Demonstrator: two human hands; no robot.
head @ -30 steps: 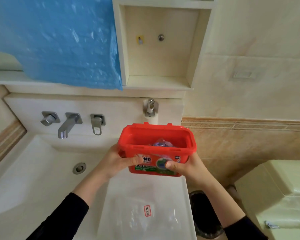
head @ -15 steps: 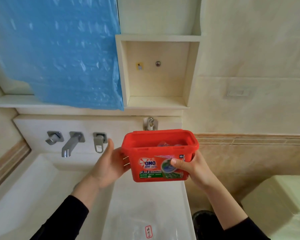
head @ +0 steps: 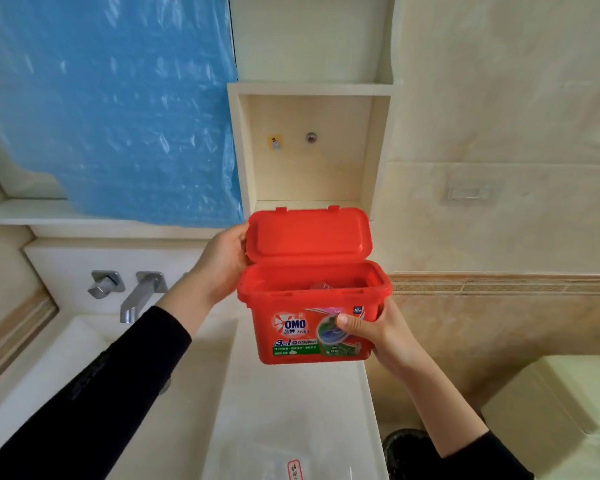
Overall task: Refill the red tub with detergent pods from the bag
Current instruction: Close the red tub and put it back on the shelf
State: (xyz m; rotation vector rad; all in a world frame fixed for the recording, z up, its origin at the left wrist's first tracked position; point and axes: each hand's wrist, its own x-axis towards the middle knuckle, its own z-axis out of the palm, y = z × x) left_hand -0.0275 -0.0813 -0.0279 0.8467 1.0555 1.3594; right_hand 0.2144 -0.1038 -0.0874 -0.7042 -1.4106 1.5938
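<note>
Upright red tub (head: 309, 327), long axis left-right, lid (head: 309, 233) raised

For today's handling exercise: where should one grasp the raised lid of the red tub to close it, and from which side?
Grip the lid at its free top edge, by the two small tabs, coming from behind and above. It stands upright on its hinge at the red tub's back rim, so pushing there probably swings it down.
</note>
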